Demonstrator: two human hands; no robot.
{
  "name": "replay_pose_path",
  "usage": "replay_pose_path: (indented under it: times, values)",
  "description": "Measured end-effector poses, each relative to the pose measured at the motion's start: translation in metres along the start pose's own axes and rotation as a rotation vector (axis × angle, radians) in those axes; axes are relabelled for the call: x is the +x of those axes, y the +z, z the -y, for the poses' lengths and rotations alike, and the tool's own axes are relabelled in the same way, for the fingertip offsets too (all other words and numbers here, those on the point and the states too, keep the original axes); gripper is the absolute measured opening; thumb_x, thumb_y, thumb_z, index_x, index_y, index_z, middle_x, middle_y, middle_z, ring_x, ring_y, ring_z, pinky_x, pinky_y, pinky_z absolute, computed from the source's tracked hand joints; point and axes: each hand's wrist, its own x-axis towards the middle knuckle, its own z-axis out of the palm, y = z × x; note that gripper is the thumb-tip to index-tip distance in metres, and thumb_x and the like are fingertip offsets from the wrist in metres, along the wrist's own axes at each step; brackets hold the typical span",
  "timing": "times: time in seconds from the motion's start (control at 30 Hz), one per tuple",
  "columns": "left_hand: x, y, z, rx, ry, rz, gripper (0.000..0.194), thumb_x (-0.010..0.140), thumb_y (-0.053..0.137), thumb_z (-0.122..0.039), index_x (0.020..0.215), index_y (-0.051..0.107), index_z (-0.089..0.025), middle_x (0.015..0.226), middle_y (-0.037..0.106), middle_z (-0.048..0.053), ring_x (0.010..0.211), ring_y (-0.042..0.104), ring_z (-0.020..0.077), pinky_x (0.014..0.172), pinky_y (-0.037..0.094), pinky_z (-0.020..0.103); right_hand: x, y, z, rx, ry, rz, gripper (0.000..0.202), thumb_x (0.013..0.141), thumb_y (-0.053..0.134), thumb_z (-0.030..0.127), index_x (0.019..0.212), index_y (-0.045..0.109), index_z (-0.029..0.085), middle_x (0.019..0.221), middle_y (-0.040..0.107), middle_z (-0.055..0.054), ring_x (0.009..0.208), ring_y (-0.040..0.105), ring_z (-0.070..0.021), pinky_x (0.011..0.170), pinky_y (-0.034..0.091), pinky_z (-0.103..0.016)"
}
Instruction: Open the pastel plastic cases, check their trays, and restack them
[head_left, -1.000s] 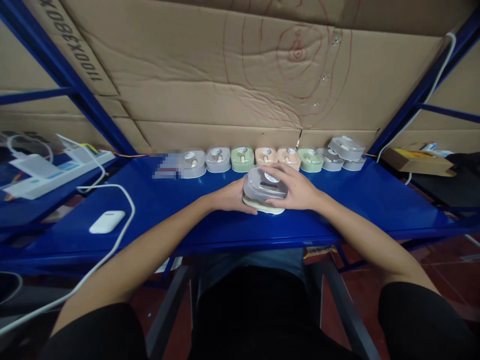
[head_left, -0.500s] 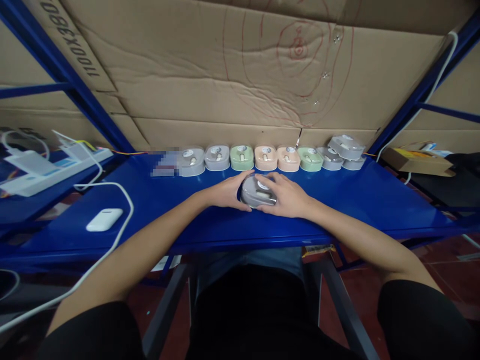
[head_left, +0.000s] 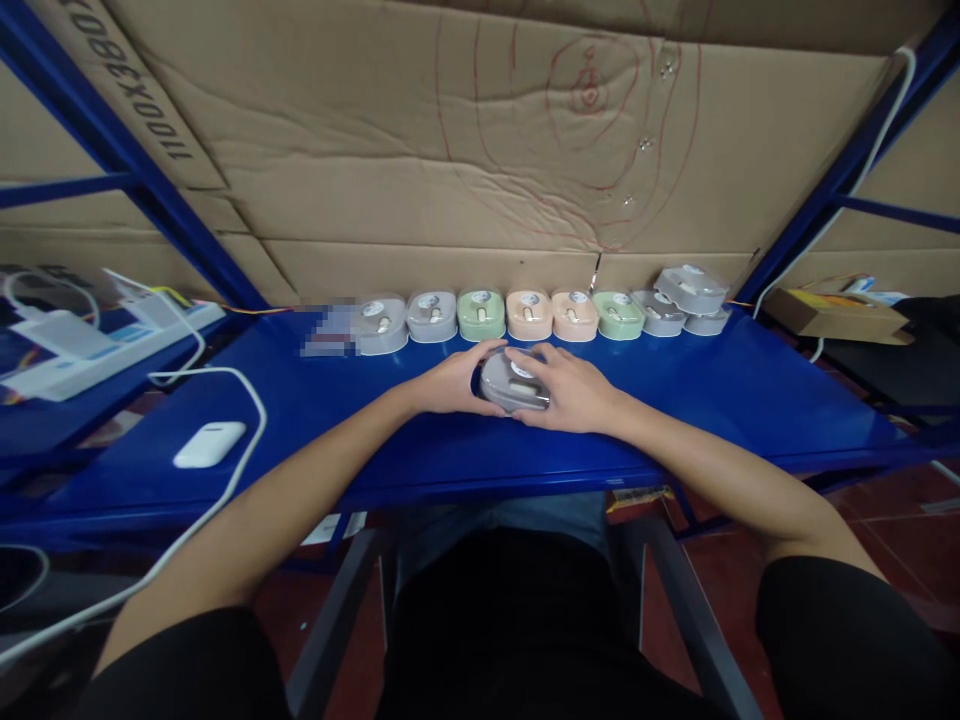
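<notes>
Both hands close around a small grey rounded plastic case with a clear lid [head_left: 513,382], which rests on the glossy blue metal table [head_left: 750,400] near its middle, just in front of the person. The left hand [head_left: 450,382] cups the case's left side, fingers curled along its edge and thumb over the top rim. The right hand [head_left: 571,390] wraps the right side, fingers bent over the lid and its round white sticker partly covered. The two hands nearly meet at the far edge of the case.

Behind it, against the brown cardboard backing [head_left: 480,150], stands a row of similar small cases [head_left: 525,314]: grey, grey, pale green, peach, peach, pale green, then more grey ones, with one grey case stacked crookedly on top at the right end [head_left: 691,288]. The held case sits apart from this row, near the peach ones.

On the left of the table lies a white oval earbud charging case [head_left: 208,443], with a white cable [head_left: 247,400] looping around it. A white power strip [head_left: 112,335] rests further left. A flat brown cardboard box [head_left: 832,315] lies at the far right.
</notes>
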Motion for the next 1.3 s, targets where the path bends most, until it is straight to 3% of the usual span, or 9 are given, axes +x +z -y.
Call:
replay_pose_path:
  times: [0.13,0.3,0.5,0.7,0.83,0.97,1.1,1.3]
  values:
    - [0.001,0.001,-0.003,-0.003,-0.01,0.006,0.125,0.07,0.106,-0.067,0.173,0.051,-0.024,0.173,0.064,0.024,0.159,0.064,0.0513,0.131,0.052,0.07,-0.001,0.0,-0.001,0.0,-0.015,-0.012,0.102,0.1,0.082,0.067,0.187,0.046,0.027,0.155,0.067,-0.023,0.127,0.071,-0.0465,0.102,0.064,-0.06]
    - [0.003,0.001,-0.011,-0.05,-0.012,0.015,0.119,0.068,0.107,-0.065,0.166,0.055,-0.023,0.168,0.067,0.022,0.155,0.066,0.0489,0.13,0.053,0.068,-0.003,0.003,0.0,0.023,0.001,-0.037,0.104,0.098,0.085,0.067,0.186,0.046,0.029,0.161,0.065,-0.023,0.13,0.073,-0.0477,0.108,0.064,-0.066]
    - [0.002,0.001,-0.011,-0.063,-0.021,0.038,0.117,0.067,0.108,-0.061,0.166,0.056,-0.026,0.168,0.068,0.02,0.155,0.066,0.0483,0.13,0.052,0.067,-0.004,0.009,-0.002,0.078,-0.017,-0.11,0.104,0.09,0.092,0.068,0.178,0.056,0.027,0.171,0.061,-0.023,0.136,0.072,-0.0512,0.112,0.064,-0.07]
    - [0.001,0.0,-0.01,-0.004,-0.033,0.054,0.119,0.066,0.108,-0.063,0.166,0.056,-0.026,0.167,0.07,0.02,0.153,0.068,0.0492,0.127,0.055,0.065,-0.004,0.004,-0.003,0.088,-0.045,-0.056,0.1,0.094,0.089,0.067,0.179,0.056,0.026,0.166,0.064,-0.023,0.137,0.072,-0.05,0.115,0.064,-0.07]
    - [0.002,0.001,-0.01,0.03,-0.031,0.053,0.116,0.069,0.106,-0.064,0.167,0.055,-0.025,0.166,0.071,0.019,0.152,0.069,0.048,0.126,0.056,0.063,-0.003,0.004,-0.014,0.138,-0.071,-0.006,0.11,0.09,0.094,0.064,0.183,0.049,0.027,0.171,0.06,-0.023,0.144,0.069,-0.0507,0.116,0.064,-0.069]
    - [0.002,0.002,-0.006,0.066,-0.032,0.02,0.12,0.07,0.105,-0.067,0.17,0.053,-0.024,0.171,0.066,0.022,0.157,0.065,0.0505,0.131,0.052,0.07,0.001,0.008,-0.035,0.191,-0.047,-0.005,0.127,0.082,0.101,0.064,0.186,0.043,0.024,0.173,0.059,-0.026,0.15,0.068,-0.0523,0.12,0.063,-0.07]
    - [0.002,0.003,-0.005,0.081,-0.041,-0.011,0.124,0.071,0.105,-0.069,0.174,0.051,-0.025,0.178,0.06,0.025,0.163,0.06,0.0534,0.134,0.049,0.074,0.005,0.007,-0.053,0.21,-0.038,0.017,0.127,0.079,0.102,0.068,0.185,0.045,0.029,0.171,0.064,-0.023,0.149,0.07,-0.0519,0.117,0.064,-0.07]
    - [0.001,0.001,-0.006,0.083,-0.05,0.01,0.128,0.072,0.104,-0.069,0.177,0.048,-0.023,0.178,0.059,0.026,0.162,0.061,0.0545,0.134,0.049,0.075,0.006,0.006,-0.061,0.202,-0.076,-0.008,0.128,0.077,0.103,0.066,0.185,0.047,0.027,0.174,0.061,-0.023,0.151,0.069,-0.0504,0.12,0.064,-0.068]
